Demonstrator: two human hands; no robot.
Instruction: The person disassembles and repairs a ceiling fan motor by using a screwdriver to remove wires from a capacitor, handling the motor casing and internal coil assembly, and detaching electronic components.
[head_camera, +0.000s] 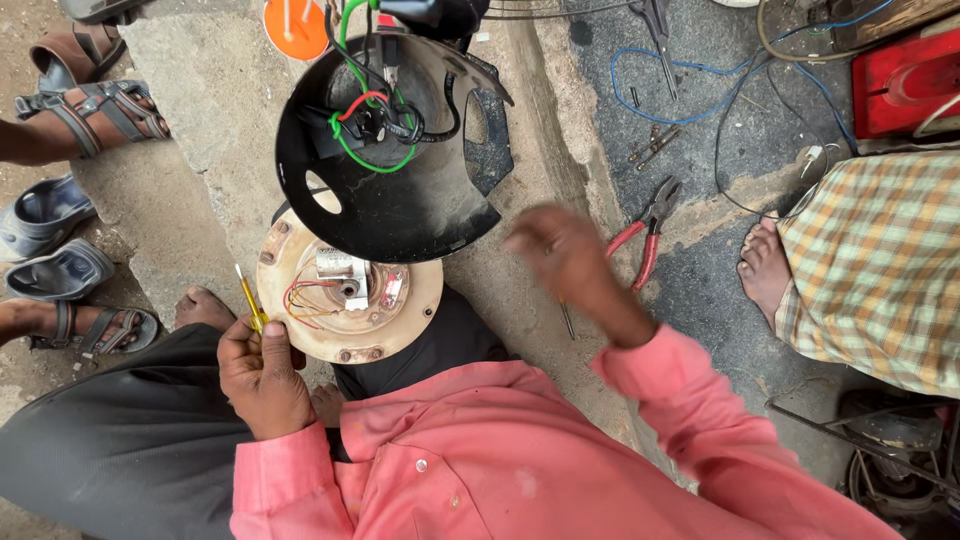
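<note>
Motor base (350, 310): opened, black cover (385, 160) flipped off, wiring exposed
Left hand (262, 372): clamped on yellow screwdriver (248, 298)
Right hand (565, 255): blurred, grip unclear; reassembly left

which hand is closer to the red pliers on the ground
Right. The right hand hovers, blurred, just beside the red pliers; the left hand holds a yellow screwdriver across the round motor base.

Left hand (262, 372) clenched; right hand (565, 262) raised, blurred.
</note>
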